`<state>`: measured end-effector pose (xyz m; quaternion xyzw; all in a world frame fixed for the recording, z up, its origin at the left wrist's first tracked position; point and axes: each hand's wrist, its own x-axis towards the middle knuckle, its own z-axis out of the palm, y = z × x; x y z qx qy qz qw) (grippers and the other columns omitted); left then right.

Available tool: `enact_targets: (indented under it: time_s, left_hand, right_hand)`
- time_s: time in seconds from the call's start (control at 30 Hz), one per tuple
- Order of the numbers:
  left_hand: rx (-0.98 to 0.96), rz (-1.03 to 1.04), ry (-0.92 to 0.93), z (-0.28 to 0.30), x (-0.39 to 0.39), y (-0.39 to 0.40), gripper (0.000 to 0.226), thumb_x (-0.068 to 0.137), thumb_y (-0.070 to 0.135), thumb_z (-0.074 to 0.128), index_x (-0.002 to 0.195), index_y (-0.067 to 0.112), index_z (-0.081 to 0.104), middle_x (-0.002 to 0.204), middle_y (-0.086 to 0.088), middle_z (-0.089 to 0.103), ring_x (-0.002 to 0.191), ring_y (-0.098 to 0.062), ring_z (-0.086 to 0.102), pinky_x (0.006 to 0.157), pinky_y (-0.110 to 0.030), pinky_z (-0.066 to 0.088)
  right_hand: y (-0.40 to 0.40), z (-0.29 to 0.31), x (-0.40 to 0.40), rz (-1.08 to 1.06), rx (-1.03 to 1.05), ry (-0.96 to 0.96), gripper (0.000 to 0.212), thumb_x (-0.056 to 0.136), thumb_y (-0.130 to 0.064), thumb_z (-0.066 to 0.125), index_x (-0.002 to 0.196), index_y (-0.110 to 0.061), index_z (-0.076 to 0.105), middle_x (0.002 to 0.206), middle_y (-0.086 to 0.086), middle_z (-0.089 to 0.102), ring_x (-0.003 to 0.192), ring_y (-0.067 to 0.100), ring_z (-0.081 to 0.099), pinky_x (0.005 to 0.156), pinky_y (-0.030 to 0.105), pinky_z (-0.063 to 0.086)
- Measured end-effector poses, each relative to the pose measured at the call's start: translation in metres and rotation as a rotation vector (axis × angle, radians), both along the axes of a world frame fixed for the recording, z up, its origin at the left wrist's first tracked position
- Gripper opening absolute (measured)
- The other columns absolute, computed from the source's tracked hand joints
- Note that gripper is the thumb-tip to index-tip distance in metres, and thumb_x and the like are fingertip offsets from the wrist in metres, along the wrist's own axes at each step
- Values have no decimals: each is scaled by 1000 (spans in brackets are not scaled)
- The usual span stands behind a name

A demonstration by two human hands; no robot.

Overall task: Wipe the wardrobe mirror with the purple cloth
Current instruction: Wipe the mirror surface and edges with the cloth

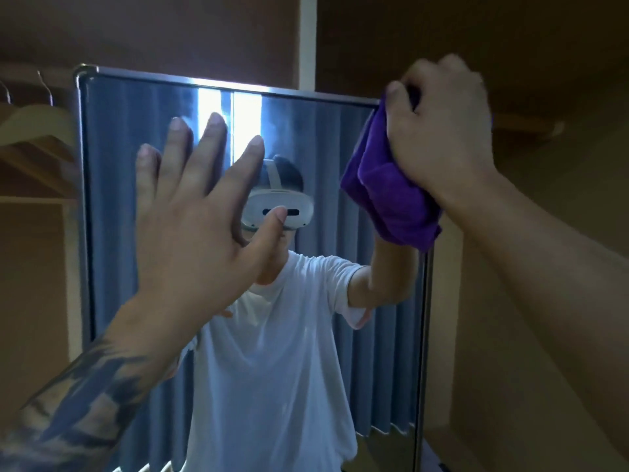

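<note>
A: where's your purple cloth [391,195]?

B: bunched up in your right hand [442,137], fingers curled round it, at the top right corner of the mirror [143,107].

A: and the other 1?

B: your left hand [200,212] is spread flat in front of the glass, all 5 fingers straight, holding nothing.

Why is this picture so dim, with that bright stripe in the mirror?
Head view: the room is dark and brownish; the bright stripe is light reflected through a gap in the reflected curtains, washed out to white. The mirror looks hazy and soft. The right hand gripping the purple cloth is slightly blurred; the open left hand is sharper. Wide-angle bending tilts the frame edges.
</note>
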<state>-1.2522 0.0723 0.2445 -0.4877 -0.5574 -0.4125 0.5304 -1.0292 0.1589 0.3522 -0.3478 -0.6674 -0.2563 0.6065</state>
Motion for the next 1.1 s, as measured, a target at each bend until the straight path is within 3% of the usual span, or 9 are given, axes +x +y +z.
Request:
enact_targets:
  time_s: [0.23, 0.4, 0.5, 0.57, 0.67, 0.83, 0.9, 1.0, 1.1]
  left_hand:
    - [-15, -19, 9, -2, -2, 2, 71, 95, 63, 49, 158, 30, 42, 170, -8, 28, 158, -36, 17, 126, -56, 9]
    - [-47, -89, 27, -1, -7, -14, 65, 93, 57, 54, 151, 27, 50, 165, -9, 36, 156, -34, 24, 126, -54, 13]
    - [33, -80, 40, -16, -24, -16, 55, 94, 50, 56, 146, 29, 56, 163, -6, 40, 155, -32, 28, 125, -60, 18]
    - [-24, -12, -30, -22, -59, 1, 66, 95, 58, 45, 157, 36, 41, 172, 0, 23, 160, -30, 12, 124, -64, 16]
    - [-84, 11, -190, -29, -106, 20, 83, 91, 64, 41, 165, 40, 14, 175, 2, -5, 161, -31, -9, 125, -64, 11]
    - [71, -290, -251, -57, -87, 0, 92, 94, 48, 60, 167, 26, 8, 172, 20, -7, 160, -5, -3, 130, -30, 7]
    - [64, -319, -251, -55, -80, -15, 89, 94, 48, 56, 167, 22, 11, 173, 15, -2, 160, -5, 2, 131, -34, 12]
    - [46, -393, -308, -55, -72, -38, 90, 88, 36, 64, 165, 21, 21, 172, 13, 12, 156, 6, 8, 124, -12, 11]
    - [45, -484, -339, -63, -73, -45, 89, 89, 38, 65, 165, 24, 21, 170, 17, 21, 154, 8, 15, 121, -8, 14]
  right_hand:
    - [-27, -28, -54, -1, 189, -232, 51, 103, -42, 40, 139, -10, 55, 136, 13, 57, 122, 30, 53, 102, 40, 40]
    - [-14, -55, -9, 117, 3, -592, 83, 99, -57, 38, 167, -16, 13, 175, 2, 7, 161, 26, 8, 122, 43, 27]
    - [-5, -84, 13, -22, 50, -783, 87, 98, -63, 37, 167, -17, 12, 175, 4, 4, 160, 29, 8, 117, 48, 34]
    - [2, -85, 23, -74, 98, -851, 82, 100, -61, 35, 167, -19, 14, 175, 3, 7, 158, 26, 9, 116, 52, 33]
    - [4, -68, 25, -25, 66, -648, 75, 102, -56, 34, 166, -20, 18, 175, 2, 8, 157, 30, 18, 113, 54, 36]
    - [-7, -65, -25, 10, -32, -260, 68, 106, -40, 36, 166, -17, 16, 175, 7, 7, 160, 32, 7, 129, 43, 4]
    - [-22, -61, -50, 23, -37, -221, 66, 107, -36, 38, 166, -16, 16, 175, 7, 8, 160, 33, 7, 130, 47, 10]
    - [-46, -52, -93, 35, 37, -263, 66, 106, -38, 37, 166, -16, 18, 174, 7, 12, 160, 34, 11, 125, 52, 25]
    - [-67, -44, -137, 88, 121, -460, 67, 103, -41, 38, 165, -21, 23, 174, 2, 13, 157, 35, 23, 113, 50, 38]
